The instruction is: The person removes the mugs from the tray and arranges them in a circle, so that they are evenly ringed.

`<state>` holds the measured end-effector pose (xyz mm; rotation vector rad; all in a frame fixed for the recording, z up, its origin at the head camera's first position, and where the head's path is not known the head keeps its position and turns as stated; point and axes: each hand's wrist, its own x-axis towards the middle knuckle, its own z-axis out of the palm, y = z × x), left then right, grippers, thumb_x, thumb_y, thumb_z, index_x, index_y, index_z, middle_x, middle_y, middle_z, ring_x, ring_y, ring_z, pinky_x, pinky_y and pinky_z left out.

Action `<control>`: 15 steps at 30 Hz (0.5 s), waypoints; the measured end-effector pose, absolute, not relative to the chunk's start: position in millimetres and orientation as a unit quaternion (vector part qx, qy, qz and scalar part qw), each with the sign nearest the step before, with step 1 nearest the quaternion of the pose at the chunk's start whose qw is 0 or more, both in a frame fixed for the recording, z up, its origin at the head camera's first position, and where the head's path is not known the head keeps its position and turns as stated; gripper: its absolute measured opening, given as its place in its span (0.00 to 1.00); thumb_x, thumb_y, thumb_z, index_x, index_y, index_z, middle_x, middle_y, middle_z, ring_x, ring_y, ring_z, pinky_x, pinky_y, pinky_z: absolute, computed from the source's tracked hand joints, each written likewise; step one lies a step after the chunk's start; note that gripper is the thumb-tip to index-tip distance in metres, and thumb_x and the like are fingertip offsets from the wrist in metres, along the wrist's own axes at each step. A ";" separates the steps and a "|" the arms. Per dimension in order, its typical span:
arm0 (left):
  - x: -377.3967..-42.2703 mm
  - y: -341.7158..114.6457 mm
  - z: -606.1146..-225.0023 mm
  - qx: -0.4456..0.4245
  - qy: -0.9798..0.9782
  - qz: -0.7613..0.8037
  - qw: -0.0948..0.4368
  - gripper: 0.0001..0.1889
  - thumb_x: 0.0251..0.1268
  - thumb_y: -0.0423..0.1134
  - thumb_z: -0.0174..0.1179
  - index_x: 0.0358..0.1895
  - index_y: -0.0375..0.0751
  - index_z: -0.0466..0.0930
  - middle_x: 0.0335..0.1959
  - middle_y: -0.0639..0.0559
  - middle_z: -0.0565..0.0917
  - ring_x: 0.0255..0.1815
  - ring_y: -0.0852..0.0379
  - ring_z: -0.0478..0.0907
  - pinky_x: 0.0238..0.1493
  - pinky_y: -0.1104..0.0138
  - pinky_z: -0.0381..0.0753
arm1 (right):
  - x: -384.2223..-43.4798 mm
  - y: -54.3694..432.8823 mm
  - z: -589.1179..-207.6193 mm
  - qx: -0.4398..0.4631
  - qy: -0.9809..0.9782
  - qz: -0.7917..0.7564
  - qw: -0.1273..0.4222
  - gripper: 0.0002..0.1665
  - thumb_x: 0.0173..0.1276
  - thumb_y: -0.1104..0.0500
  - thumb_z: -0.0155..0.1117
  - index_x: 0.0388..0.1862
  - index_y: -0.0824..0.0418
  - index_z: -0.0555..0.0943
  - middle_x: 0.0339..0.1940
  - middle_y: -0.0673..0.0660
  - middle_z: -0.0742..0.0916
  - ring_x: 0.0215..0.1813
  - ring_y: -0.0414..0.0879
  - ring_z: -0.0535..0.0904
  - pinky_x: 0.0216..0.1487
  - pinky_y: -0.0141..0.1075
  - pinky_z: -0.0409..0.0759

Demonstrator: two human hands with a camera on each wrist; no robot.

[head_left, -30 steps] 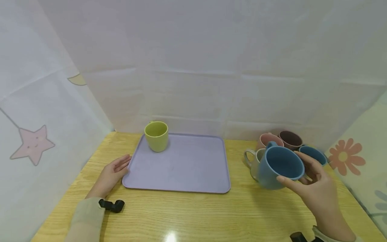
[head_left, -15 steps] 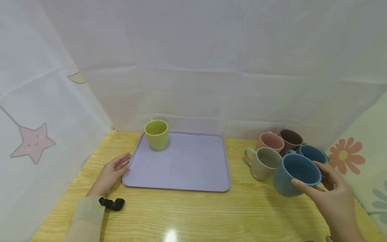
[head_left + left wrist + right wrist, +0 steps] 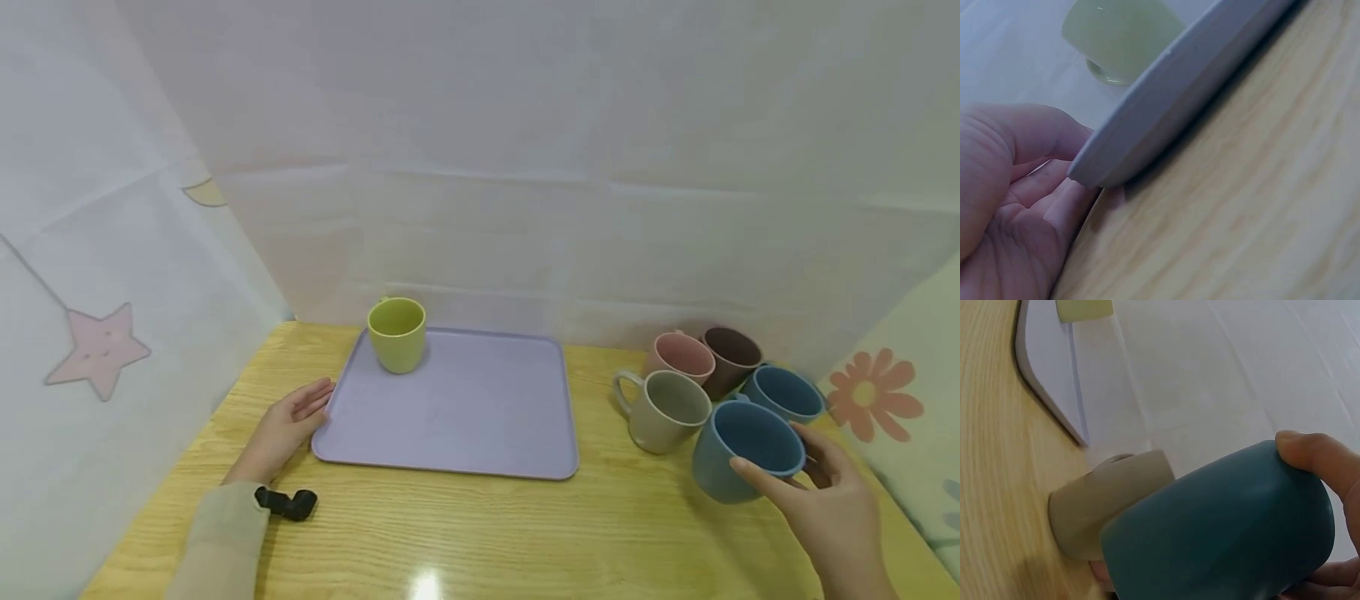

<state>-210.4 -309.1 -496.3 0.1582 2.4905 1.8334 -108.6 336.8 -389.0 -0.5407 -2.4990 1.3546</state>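
Observation:
On the right, my right hand (image 3: 825, 492) holds a blue mug (image 3: 720, 462) by its rim and side, thumb at the near rim and fingers at the far side. The mug (image 3: 1222, 525) tilts close over the table in the right wrist view, its handle turned away. Beside it stands a grey-white mug (image 3: 660, 417) with its handle to the left. My left hand (image 3: 281, 429) rests at the left edge of a lavender tray (image 3: 457, 417), thumb touching the rim (image 3: 1129, 134) and fingers relaxed. A yellow-green mug (image 3: 399, 337) stands at the tray's back left.
Behind the held mug cluster a pink mug (image 3: 682, 357), a dark brown mug (image 3: 731, 358) and a second blue mug (image 3: 783, 392). The wooden table (image 3: 480, 533) is bordered by a white cloth backdrop (image 3: 465, 167) behind and cloth on both sides.
My right hand has carried the blue mug rightward, toward me and lower, uncovering the grey-white mug. The left hand stays at the tray edge; the whole view has shifted slightly.

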 end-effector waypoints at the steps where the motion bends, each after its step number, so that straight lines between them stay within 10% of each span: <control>1: -210.7 -308.6 -497.2 0.051 0.804 0.592 0.023 0.33 0.78 0.31 0.54 0.80 0.32 0.52 0.78 0.33 0.60 0.77 0.40 0.57 0.59 0.82 0.72 | -108.8 339.0 -391.8 -0.188 -0.857 0.463 0.122 0.53 0.58 0.47 0.81 0.79 0.51 0.65 0.54 0.37 0.77 0.52 0.21 0.71 0.39 0.14 0.77; 15: -209.0 -307.5 -492.9 0.044 0.799 0.599 0.029 0.33 0.78 0.30 0.53 0.80 0.33 0.51 0.78 0.33 0.59 0.78 0.37 0.55 0.58 0.83 0.71 | -117.7 353.0 -418.8 -0.200 -0.865 0.449 0.102 0.55 0.59 0.44 0.79 0.81 0.51 0.62 0.65 0.51 0.76 0.68 0.44 0.72 0.38 0.13 0.76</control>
